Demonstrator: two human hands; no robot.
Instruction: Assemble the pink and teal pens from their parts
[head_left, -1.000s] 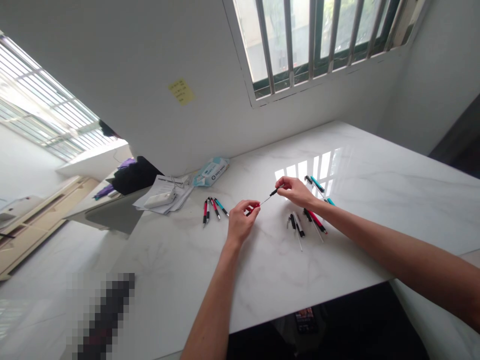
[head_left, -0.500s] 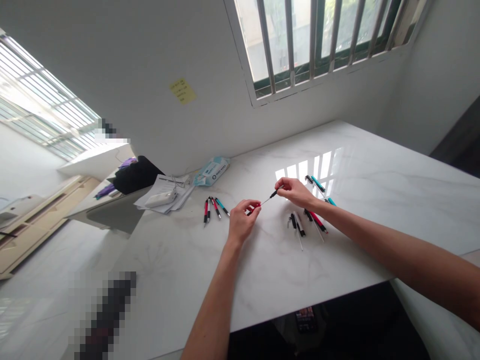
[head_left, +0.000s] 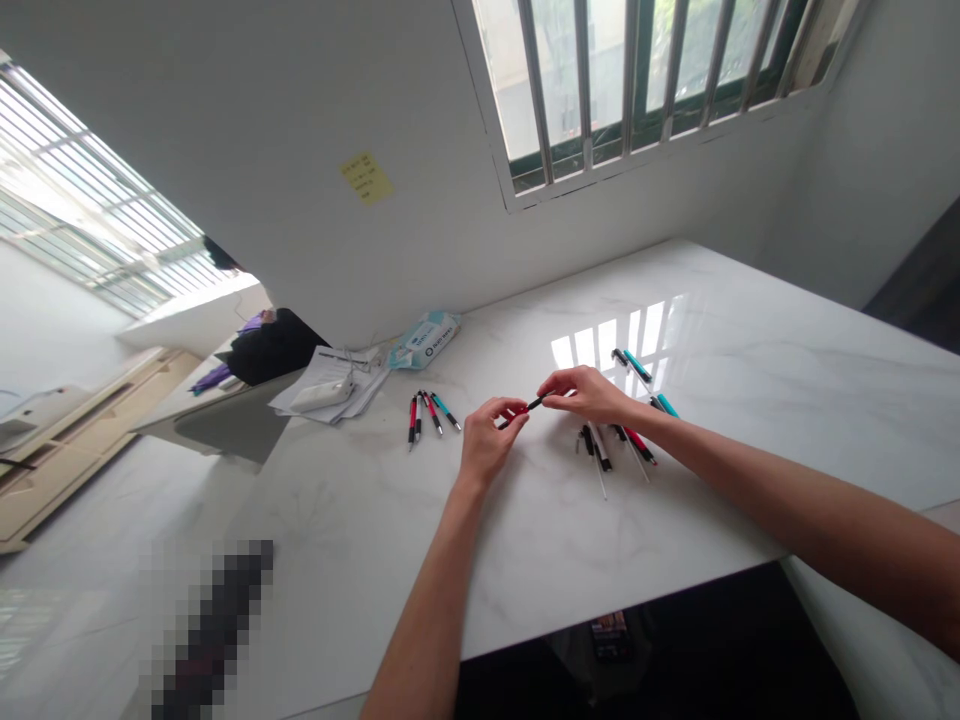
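Two-handed pinch on a black pen piece [head_left: 535, 403]

Left hand [head_left: 491, 435]: thumb and fingertips drawn together, gripping the piece at its left end. A trace of red shows at the fingertips; whether it belongs to the same pen cannot be made out. Right hand [head_left: 581, 393]: also narrowed to a pinch, on the opposite end, which its fingers cover. The piece sits between the far and near edges of the white table [head_left: 787, 420]; its height above the surface cannot be told.

Left of the left hand, toward the far edge: four pens [head_left: 433, 415], two red, one pale, one turquoise, lying side by side. Between the right hand and the near edge: a white barrel [head_left: 598, 438] with black parts and a thin refill [head_left: 602, 482]. Beside these, a red barrel [head_left: 639, 445], its upper end close against the right forearm [head_left: 735, 470]. Beyond that forearm, a turquoise barrel [head_left: 667, 406], partly hidden; farther toward the far edge, a second turquoise barrel [head_left: 637, 366], fully visible.

Against the far edge, left part: a wipes packet [head_left: 426, 340], its print mostly illegible, and papers [head_left: 356, 385] bearing a white device of unclear kind [head_left: 322, 396]. Below the near edge, in shadow: a phone-like object [head_left: 611, 637]. Lower left: a dark pixelated patch [head_left: 214, 630], contents unreadable. Both forearms run out of frame.
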